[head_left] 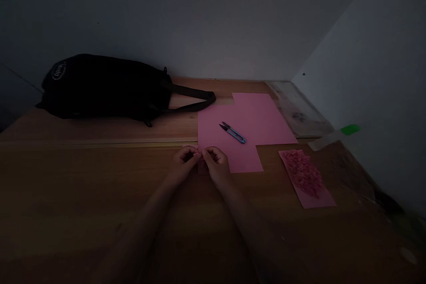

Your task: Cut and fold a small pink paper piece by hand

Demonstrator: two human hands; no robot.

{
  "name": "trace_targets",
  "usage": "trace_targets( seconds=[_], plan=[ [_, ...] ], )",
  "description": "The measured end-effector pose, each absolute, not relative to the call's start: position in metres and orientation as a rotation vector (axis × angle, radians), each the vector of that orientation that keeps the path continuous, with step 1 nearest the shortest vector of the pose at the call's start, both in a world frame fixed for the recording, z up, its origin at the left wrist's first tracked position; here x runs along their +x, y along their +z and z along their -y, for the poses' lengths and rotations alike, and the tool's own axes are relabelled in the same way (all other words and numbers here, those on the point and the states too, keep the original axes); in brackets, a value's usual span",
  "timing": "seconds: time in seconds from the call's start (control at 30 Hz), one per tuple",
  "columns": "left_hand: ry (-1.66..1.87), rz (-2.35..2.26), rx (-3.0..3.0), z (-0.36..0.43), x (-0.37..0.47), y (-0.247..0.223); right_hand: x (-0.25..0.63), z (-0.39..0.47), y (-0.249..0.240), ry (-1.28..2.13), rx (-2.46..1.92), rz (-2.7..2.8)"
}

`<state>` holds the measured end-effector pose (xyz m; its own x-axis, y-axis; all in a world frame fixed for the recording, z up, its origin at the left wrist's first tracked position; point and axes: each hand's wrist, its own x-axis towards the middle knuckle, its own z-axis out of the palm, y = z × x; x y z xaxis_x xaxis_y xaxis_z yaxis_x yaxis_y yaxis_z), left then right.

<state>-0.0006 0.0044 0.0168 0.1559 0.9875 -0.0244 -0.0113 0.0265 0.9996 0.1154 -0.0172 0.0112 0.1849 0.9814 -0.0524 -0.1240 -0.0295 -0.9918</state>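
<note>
My left hand [183, 163] and my right hand [218, 165] meet over the table, thumbs and fingers pinched together. Between the fingertips is a small pink piece [199, 154], probably paper, mostly covered by the fingers. Just below it, a darker pink patch [203, 169] shows between the hands; the dim light hides what it is. Beyond my hands, two overlapping pink sheets [216, 120] lie flat. A pair of blue-handled thread snips [234, 134] rests on the sheets, blades pointing to the upper left.
To the right, a pink paper rectangle [316, 203] bears a heap of small crinkled pink bits [302, 172]. A black bag [106, 88] lies at the back left, its strap reaching toward the sheets. Clear plastic packaging [299, 111] and a green-tipped object [350, 130] are along the right wall.
</note>
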Motion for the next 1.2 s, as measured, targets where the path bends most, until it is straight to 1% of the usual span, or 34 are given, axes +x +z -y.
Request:
trace_targets(
  seconds=[0.53,1.2],
  plan=[
    [1.086,-1.105,1.279,-0.0059,-0.0019,0.0117,0.1153,0.0169,0.0100,1.180,-1.224,0.935],
    [1.109,-1.119,1.219,-0.0056,-0.0011,0.0122,0.1150,0.0169,0.0065,1.309,-1.159,0.887]
  ],
)
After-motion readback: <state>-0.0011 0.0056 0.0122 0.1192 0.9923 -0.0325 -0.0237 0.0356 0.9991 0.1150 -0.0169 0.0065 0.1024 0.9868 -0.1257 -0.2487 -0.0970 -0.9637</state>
